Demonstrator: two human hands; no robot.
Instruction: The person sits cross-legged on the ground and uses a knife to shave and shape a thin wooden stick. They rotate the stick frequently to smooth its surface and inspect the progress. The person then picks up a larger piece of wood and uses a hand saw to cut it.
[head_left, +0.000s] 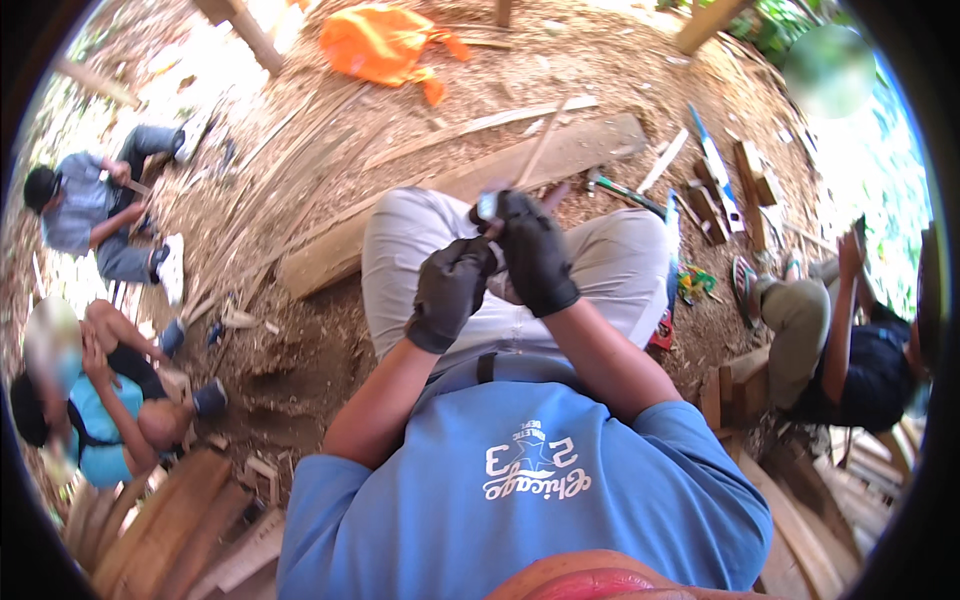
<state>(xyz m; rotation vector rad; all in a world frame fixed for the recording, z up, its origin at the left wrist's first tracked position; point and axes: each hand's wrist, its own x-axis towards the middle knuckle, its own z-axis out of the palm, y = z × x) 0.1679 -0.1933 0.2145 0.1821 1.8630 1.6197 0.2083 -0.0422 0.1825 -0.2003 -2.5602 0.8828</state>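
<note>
Both my hands wear dark gloves and meet above my lap. My left hand (452, 290) is closed, its fingers bunched close to the right hand. Slightly higher, my right hand (537, 255) is closed too, with its fingers curled. A small pale, shiny piece (487, 207) shows at the right hand's fingertips, too blurred to name. From just beyond the right hand a thin wooden strip (543, 140) slants up and away; whether it is gripped or lies behind is unclear. What the fingers hold is mostly hidden.
Beyond my knees lies a long thick plank (470, 180) on shavings. A green-headed hammer (625, 192), a blue-and-white handsaw (712, 165) and wooden blocks (708, 210) lie to its right. Farther off is orange cloth (375, 45). Two people sit left, another person (850, 350) right.
</note>
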